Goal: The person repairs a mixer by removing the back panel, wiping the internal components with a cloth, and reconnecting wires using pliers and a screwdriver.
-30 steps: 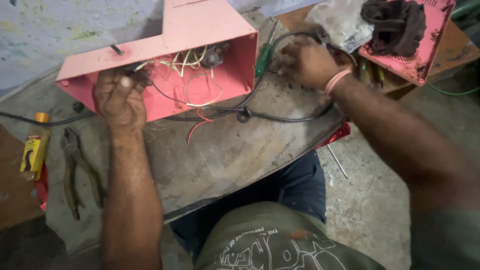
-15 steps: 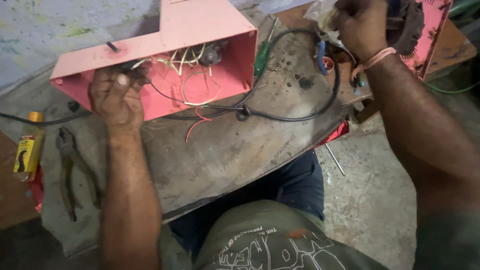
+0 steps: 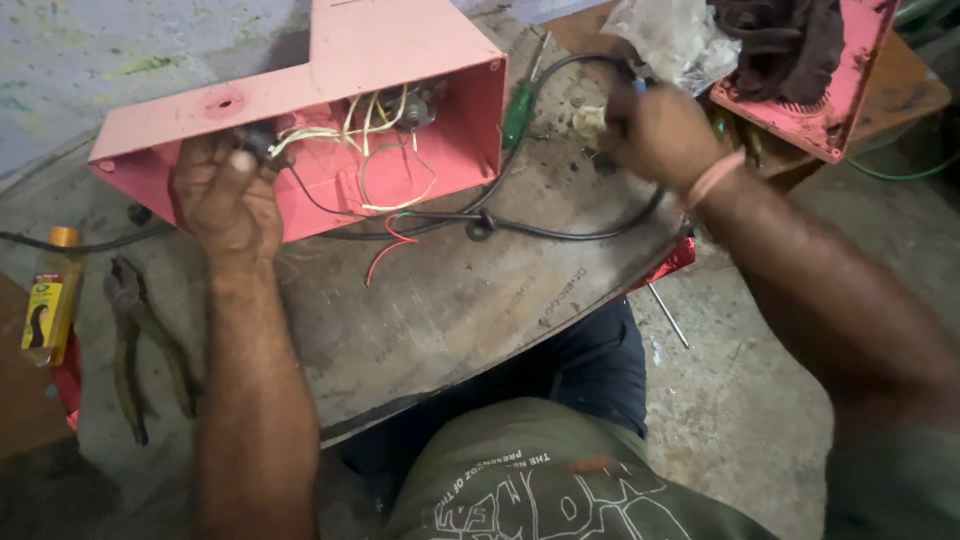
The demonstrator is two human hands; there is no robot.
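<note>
Left hand pinches a black part at the pink box mouth; right hand clenched on the cable — feed slack gently, avoid snagging wires.

Matt pink metal box on rough, stained grey bench; dull, grimy metal pliers.

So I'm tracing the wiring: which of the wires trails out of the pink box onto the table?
The red wire: its loose end curls out over the worn tabletop below the pink box. The yellow and white wires stay bundled inside.
</note>
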